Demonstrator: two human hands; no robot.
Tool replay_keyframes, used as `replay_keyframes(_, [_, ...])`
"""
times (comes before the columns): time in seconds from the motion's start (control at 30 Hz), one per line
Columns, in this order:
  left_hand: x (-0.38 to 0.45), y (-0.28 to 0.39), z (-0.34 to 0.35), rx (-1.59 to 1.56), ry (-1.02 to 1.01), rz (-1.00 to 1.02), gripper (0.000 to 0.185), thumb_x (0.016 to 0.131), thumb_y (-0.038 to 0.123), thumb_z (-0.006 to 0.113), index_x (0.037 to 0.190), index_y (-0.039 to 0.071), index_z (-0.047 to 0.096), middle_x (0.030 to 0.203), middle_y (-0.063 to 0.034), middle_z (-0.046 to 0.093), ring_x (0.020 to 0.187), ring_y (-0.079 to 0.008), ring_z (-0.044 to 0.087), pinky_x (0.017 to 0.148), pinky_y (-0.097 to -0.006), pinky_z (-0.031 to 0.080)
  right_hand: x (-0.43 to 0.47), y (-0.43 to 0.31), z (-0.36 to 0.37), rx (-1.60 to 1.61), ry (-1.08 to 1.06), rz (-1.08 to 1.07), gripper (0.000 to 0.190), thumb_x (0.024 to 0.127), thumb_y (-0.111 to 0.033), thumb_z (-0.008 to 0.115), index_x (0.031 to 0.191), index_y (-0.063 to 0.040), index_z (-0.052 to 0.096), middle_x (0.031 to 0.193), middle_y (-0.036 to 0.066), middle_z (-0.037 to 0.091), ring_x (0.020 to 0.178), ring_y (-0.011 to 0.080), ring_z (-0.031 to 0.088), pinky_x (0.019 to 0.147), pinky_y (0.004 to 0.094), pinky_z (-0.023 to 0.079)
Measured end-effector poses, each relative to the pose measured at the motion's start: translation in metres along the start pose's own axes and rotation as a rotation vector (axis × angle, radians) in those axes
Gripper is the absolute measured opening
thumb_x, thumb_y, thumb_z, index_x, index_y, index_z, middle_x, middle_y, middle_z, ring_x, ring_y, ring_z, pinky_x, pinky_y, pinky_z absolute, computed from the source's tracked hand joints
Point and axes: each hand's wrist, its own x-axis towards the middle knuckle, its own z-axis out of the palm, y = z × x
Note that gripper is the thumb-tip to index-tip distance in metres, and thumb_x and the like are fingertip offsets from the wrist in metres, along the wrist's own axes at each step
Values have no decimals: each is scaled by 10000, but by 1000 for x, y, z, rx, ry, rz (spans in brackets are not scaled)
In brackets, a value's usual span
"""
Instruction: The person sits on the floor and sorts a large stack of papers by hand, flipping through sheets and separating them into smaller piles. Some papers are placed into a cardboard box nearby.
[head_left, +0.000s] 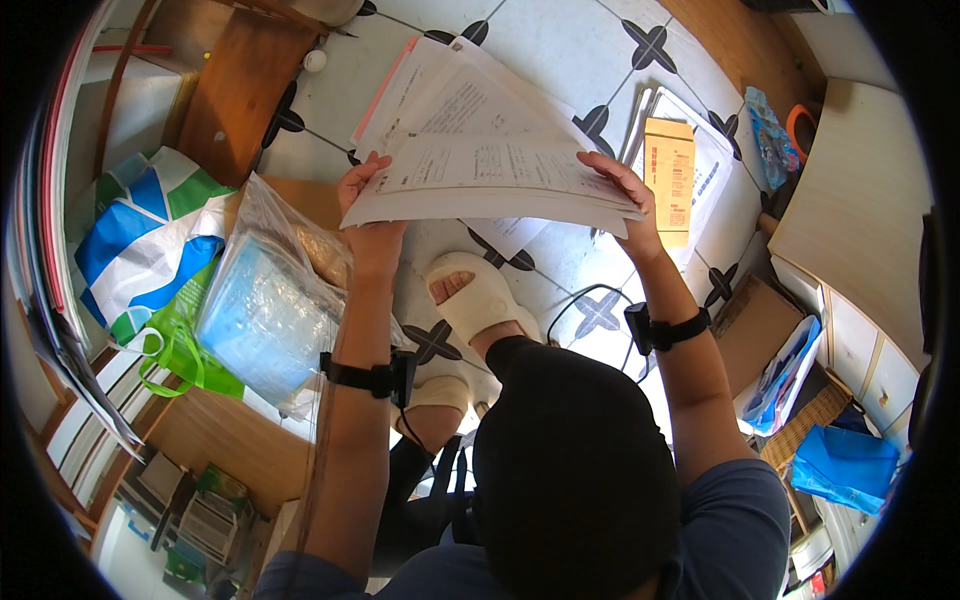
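My left hand (371, 202) and my right hand (626, 199) grip the two ends of a thick stack of printed paper sheets (487, 172), thumbs on top. The stack bows a little between them and bears writing. Beyond it, more printed sheets (457, 90) fan out, with a pink sheet (386, 90) at their left edge; whether they belong to the held stack I cannot tell. Below the stack, part of another sheet (506, 234) shows. Right of my right hand, a yellow paper envelope (669, 180) lies on a pile of papers (709, 169) on the floor.
At left stand a blue, white and green bag (157, 240), a green bag (187, 349) and a clear plastic bag with blue contents (262, 315). A wooden board (244, 90) is behind them. A cardboard box (757, 322), a blue bag (844, 465) and a cabinet (847, 195) line the right.
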Motion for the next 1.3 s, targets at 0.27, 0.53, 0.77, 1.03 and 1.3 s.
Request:
replay_keyframes(0.27, [11, 7, -2, 45, 35, -161, 180, 771, -55, 606, 928, 20, 558, 999, -103, 597, 1070, -205, 520, 941, -318, 394, 20, 10, -6, -330, -79, -54, 343, 812, -111, 660, 1139, -38, 586, 1094, 120, 622, 958, 171, 600, 851, 262, 461])
replay_keyframes(0.53, [50, 41, 16, 203, 204, -88, 656, 779, 69, 679, 1322, 6, 317, 1203, -131, 507, 1107, -204, 471, 942, -300, 377, 28, -7, -4, 261, 154, 287, 272, 828, -40, 613, 1092, 1, 565, 988, 65, 618, 877, 176, 595, 775, 282, 487])
replay_keyframes(0.77, [7, 8, 40, -118, 279, -613, 825, 809, 186, 671, 1415, 73, 124, 1339, -135, 370, 1211, -244, 376, 994, -366, 324, 8, 48, 35, 784, 511, 556, 420, 836, -31, 583, 1233, -40, 445, 1164, 102, 556, 1057, 230, 546, 898, 355, 476])
replay_keyframes(1.03, [-18, -45, 50, -106, 87, -928, 624, 854, 124, 611, 1362, 140, 249, 1229, -107, 481, 1068, -198, 506, 811, -364, 459, -17, 80, 77, 915, 480, 741, 364, 877, -73, 545, 1223, -68, 434, 1157, 86, 548, 1045, 218, 554, 882, 358, 483])
replay_keyframes(1.3, [-18, -75, 30, 91, 72, -834, 572, 819, -20, 579, 1310, 127, 323, 1039, -88, 580, 859, -166, 582, 647, -306, 500, -9, 84, 24, 823, 588, 625, 419, 873, -318, 536, 1225, -106, 459, 1107, 62, 575, 1007, 197, 541, 889, 344, 419])
